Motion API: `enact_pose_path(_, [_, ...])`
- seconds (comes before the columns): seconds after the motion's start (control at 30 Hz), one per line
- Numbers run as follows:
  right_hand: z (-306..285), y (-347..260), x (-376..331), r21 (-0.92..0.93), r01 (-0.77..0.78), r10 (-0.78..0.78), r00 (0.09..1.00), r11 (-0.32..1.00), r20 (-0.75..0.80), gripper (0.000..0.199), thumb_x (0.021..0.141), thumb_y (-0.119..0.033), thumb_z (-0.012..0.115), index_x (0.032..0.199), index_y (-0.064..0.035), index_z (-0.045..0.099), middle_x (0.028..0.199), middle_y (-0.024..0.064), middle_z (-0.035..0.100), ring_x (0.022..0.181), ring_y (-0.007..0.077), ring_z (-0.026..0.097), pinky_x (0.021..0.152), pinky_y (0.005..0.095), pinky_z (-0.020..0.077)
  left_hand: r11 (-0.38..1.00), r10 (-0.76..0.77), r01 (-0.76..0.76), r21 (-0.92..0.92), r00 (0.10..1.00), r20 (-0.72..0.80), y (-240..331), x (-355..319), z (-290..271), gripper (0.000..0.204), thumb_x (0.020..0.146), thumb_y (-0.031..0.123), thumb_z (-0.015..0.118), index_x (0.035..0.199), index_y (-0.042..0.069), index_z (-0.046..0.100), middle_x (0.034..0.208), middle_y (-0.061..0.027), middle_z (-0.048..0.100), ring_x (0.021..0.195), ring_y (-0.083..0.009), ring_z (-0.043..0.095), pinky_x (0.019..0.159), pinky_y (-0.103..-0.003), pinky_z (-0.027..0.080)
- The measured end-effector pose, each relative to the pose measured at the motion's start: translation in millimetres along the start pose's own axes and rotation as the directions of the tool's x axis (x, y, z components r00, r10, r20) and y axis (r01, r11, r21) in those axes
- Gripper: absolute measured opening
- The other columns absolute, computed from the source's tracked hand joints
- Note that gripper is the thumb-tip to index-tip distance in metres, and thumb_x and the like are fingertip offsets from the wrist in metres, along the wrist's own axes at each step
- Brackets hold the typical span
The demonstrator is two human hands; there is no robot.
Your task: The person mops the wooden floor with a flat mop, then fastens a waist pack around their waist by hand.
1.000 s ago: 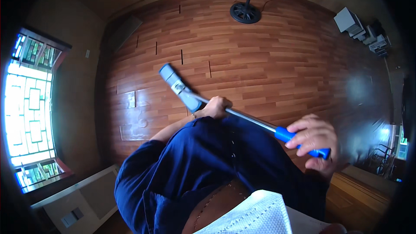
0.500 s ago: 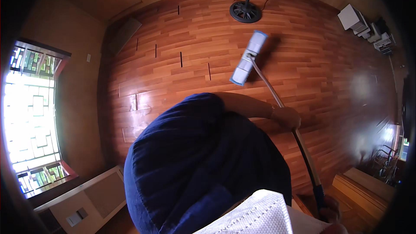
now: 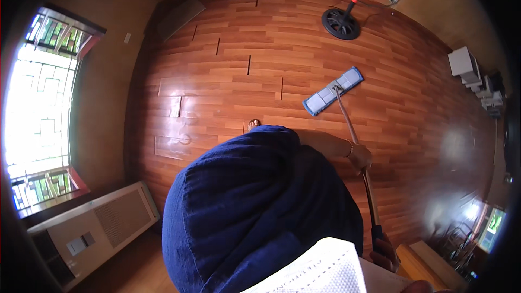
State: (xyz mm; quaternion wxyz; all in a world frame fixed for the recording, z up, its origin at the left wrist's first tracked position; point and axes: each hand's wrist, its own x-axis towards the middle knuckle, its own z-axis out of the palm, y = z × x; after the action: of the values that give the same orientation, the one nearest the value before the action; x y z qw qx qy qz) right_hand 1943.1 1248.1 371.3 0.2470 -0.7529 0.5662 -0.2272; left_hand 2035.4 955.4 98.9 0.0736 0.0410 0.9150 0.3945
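Observation:
My left hand (image 3: 360,157) wraps round the middle of a flat mop's pole (image 3: 347,116), with the left arm reaching across to the right from a dark blue sleeve (image 3: 244,201). Lower down, at the dark grip near the pole's top end, my right hand (image 3: 385,253) is closed. The flat mop head (image 3: 325,99) lies slantwise on the wooden floor (image 3: 217,89) ahead; it is a long pale plate with a blue fringe. Part of a white textured sheet (image 3: 320,271) covers the bottom of the view.
A standing fan (image 3: 341,23) is at the far wall. White boxes (image 3: 464,65) line the right wall. A tall beige cabinet-like unit (image 3: 122,214) stands by the bright window (image 3: 43,108) at left. Dark gaps (image 3: 249,65) show between floorboards. My bare foot (image 3: 254,123) pokes out beyond the sleeve.
The mop head has come nearer and turned more crosswise; its offset shadow is gone and it now looks flat on the floor. The view has swung, and a foot has come into sight.

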Motion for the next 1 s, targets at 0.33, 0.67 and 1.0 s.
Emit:
enact_pose_path(0.33, [53,-33,199,0.231,0.206,-0.197,0.979,0.951,-0.060,0.027,0.084,-0.032,0.058,0.086,-0.0058,0.059,0.094,0.0229,0.063,0.095,0.0433,0.063,0.084,0.0544,0.0519,0.897,-0.390,0.433,0.091,0.870,-0.301,-80,-188,-43,0.018,0.068,0.030,0.063,0.082,0.021,0.070,0.084,-0.0043,0.069,0.085,-0.0258,0.066,0.069,-0.043,0.050])
enact_pose_path(0.67, [186,-72,410,0.634,0.259,-0.358,0.933,0.728,0.030,0.010,0.064,-0.004,0.060,0.073,-0.0027,0.055,0.103,0.0242,0.064,0.110,0.0462,0.056,0.104,0.0601,0.0331,0.691,-0.636,0.716,-0.098,0.539,-0.552,-180,-452,-57,0.015,0.070,0.030,0.062,0.076,0.018,0.067,0.081,-0.0069,0.067,0.082,-0.0305,0.065,0.071,-0.043,0.052])
enact_pose_path(1.0, [337,-169,538,0.647,0.443,-0.679,0.716,0.621,0.161,0.008,0.066,0.000,0.060,0.067,-0.0032,0.053,0.096,0.0186,0.067,0.095,0.0343,0.064,0.106,0.0489,0.0371,0.501,-0.598,0.815,-0.291,0.083,-0.797,-200,-691,23,0.017,0.063,0.024,0.067,0.061,0.013,0.054,0.072,-0.0036,0.060,0.080,-0.0278,0.060,0.065,-0.043,0.047])
